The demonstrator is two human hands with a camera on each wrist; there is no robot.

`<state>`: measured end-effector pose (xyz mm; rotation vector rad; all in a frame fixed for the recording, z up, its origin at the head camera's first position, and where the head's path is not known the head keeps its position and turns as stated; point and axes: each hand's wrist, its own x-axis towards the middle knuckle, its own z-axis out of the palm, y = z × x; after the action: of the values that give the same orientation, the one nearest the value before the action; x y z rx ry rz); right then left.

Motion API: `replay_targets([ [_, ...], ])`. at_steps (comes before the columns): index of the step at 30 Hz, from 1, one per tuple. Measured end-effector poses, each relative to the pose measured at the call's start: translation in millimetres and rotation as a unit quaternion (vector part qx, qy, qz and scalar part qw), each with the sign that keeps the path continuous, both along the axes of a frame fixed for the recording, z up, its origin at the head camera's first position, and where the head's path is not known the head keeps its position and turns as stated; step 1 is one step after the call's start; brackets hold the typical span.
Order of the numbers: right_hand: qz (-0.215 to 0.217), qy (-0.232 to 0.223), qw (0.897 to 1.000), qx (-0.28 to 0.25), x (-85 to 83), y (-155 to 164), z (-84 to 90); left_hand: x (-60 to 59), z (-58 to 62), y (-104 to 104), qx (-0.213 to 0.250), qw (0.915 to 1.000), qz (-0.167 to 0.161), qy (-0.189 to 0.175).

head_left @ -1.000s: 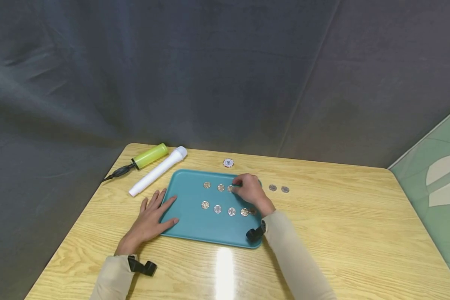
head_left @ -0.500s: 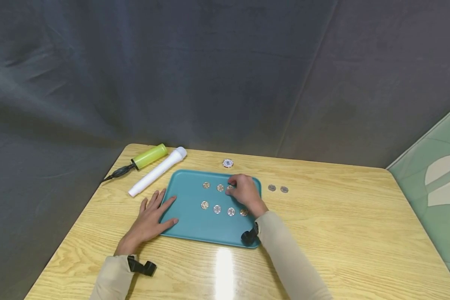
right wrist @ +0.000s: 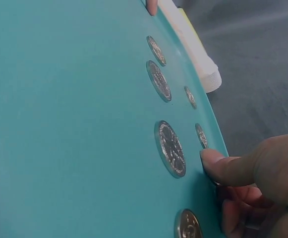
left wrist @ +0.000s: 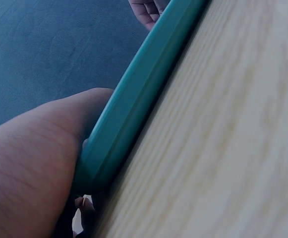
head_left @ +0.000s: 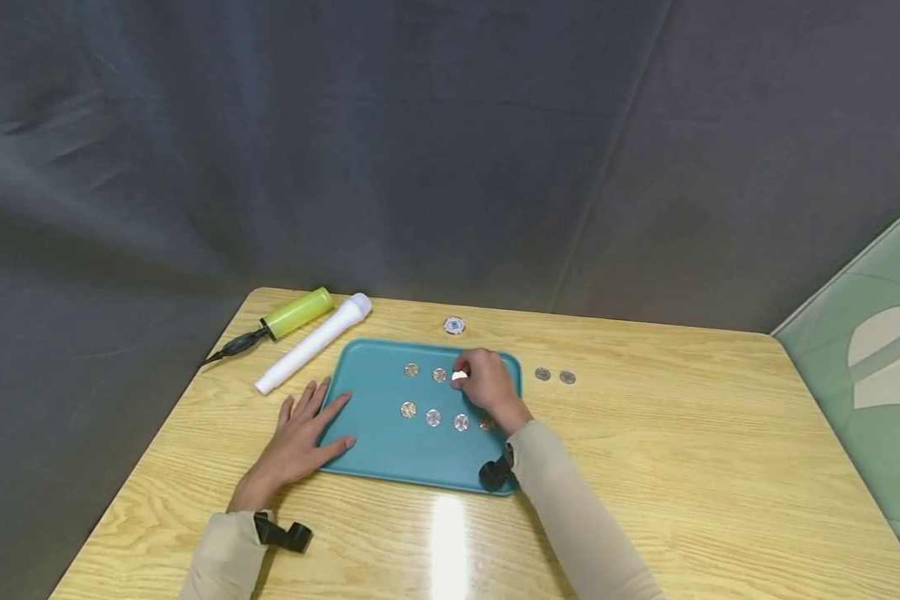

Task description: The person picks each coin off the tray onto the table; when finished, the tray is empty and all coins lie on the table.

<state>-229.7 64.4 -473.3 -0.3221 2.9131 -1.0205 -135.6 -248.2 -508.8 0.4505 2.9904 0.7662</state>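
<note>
**Head view: tray with one coin pinched**

Beneath the tray spreads the table. Left of the tray lie a yellow-green pump and, nearer it, a white stick. The left hand rests on its left edge, fingers spread; at its far right part the right hand pinches that coin. Beyond it sits a chip. Six other coins show inside it, two discs right of it.

The tray has near-side room, but the left hand blocks its left rim.
</note>
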Motion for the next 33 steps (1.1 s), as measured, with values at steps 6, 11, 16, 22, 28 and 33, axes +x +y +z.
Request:
replay_targets([
  [6,-0.005,-0.007,1.000,-0.004,-0.9,1.4,1.3,-0.8,-0.5,-0.2,-0.002,1.0000,0.000,0.002],
  [11,-0.007,-0.013,1.000,-0.012,0.6,2.6,2.2,-0.7,-1.1,-0.1,0.001,1.0000,-0.001,0.001],
  [16,-0.003,-0.017,0.999,-0.030,2.2,5.0,4.0,0.0,-0.7,0.3,0.002,1.0000,-0.001,0.003],
  [22,0.007,-0.023,0.999,-0.044,2.6,9.9,5.7,0.1,-1.1,0.3,0.001,1.0000,0.000,0.004],
  [28,0.014,-0.024,0.997,-0.067,2.6,15.1,6.5,-0.3,-1.3,-0.1,0.001,1.0000,0.001,0.003],
  [33,0.013,-0.032,0.995,-0.088,2.8,18.9,7.8,-0.7,-1.3,-0.2,0.002,1.0000,0.001,0.004],
])
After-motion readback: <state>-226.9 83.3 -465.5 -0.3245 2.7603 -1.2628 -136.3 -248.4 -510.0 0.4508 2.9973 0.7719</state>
